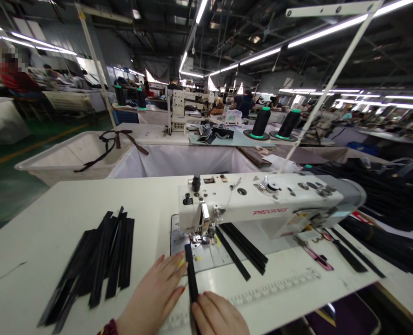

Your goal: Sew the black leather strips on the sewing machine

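Observation:
A narrow black strap lies on the white sewing table, its far end close to the presser foot of a white sewing machine. My left hand lies flat with fingers stretched out, its fingertips against the strap's left edge. My right hand rests curled on the strap's near end at the table's front edge. Several more black straps lie under the machine's arm.
A fanned pile of black straps lies at my left. More black straps and a pink-handled tool are on the right. A white bin and other workstations with thread cones and people stand behind.

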`<action>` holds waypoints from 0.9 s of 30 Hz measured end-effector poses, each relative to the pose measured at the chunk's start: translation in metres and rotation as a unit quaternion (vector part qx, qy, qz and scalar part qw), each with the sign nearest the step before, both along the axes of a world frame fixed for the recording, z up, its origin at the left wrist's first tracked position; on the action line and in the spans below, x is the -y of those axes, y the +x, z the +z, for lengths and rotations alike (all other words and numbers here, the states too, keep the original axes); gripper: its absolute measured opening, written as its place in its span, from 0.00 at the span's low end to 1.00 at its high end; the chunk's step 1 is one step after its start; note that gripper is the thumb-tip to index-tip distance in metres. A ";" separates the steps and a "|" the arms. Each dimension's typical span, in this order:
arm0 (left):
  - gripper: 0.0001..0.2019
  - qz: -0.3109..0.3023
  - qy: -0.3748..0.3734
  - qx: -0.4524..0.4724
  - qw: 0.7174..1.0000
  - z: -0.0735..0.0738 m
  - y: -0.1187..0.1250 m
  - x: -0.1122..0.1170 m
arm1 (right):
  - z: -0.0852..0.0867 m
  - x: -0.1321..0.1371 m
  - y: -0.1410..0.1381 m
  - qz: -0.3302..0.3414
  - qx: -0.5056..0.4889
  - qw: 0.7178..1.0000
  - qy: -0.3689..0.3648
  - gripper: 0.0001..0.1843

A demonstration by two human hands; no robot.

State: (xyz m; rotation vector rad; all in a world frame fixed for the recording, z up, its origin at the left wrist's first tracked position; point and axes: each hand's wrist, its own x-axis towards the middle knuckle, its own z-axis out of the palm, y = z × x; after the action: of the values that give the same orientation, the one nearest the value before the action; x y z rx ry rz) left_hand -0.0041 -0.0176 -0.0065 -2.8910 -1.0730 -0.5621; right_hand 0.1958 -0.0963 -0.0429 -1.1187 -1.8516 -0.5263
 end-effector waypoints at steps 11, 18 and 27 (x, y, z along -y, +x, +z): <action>0.23 0.013 -0.030 -0.027 0.999 -0.009 0.010 -0.029 | 0.019 -0.030 0.006 0.046 0.035 0.997 -0.059 0.19; 0.23 0.021 -0.050 -0.016 0.998 -0.013 0.011 -0.034 | 0.015 -0.030 0.011 0.059 0.033 0.992 -0.108 0.16; 0.21 0.030 -0.051 -0.040 0.997 -0.009 0.014 -0.035 | 0.022 -0.032 0.007 0.053 0.014 0.993 -0.103 0.19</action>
State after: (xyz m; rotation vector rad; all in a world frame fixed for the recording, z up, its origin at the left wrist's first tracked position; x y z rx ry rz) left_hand 0.0099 0.0178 -0.0157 -2.9271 -1.2072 -0.3984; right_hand 0.2024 -0.0644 -0.0208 -1.1449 -2.0122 -0.2967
